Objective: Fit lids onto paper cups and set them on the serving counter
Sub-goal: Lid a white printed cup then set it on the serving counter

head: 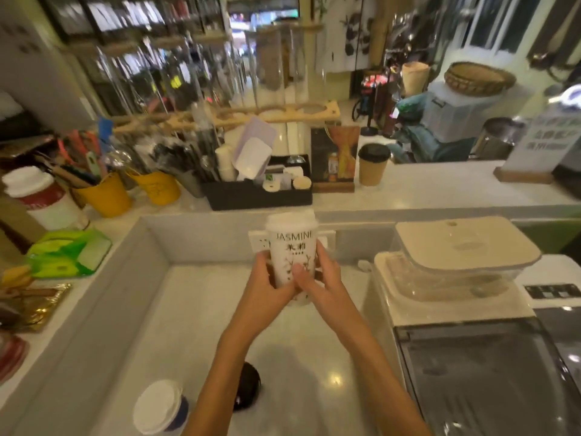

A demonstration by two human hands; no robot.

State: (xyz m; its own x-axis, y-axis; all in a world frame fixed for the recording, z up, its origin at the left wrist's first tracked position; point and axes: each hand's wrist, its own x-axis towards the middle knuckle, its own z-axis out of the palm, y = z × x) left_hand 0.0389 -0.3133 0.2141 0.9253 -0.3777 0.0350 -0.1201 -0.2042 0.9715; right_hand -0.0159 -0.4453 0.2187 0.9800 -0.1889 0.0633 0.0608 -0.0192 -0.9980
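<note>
A white paper cup (pixel 292 247) printed "JASMINE" with a white lid on top is held upright in the air above the lower work surface. My left hand (pixel 267 278) wraps its left side and my right hand (pixel 317 281) grips its lower right side. On the raised serving counter (pixel 440 190) stands a brown paper cup with a black lid (pixel 373 165). Near my left forearm, on the lower surface, sits a dark blue cup with a white lid (pixel 160 407). A black lid-like object (pixel 248 385) lies partly hidden under my left arm.
A black organiser tray (pixel 257 196) with small packets, two yellow pots (pixel 132 190) of utensils and a menu card (pixel 334 158) line the counter's back left. A clear lidded container (pixel 456 259) and a machine (pixel 490 372) fill the right side. Green packets (pixel 66 253) lie on the left ledge.
</note>
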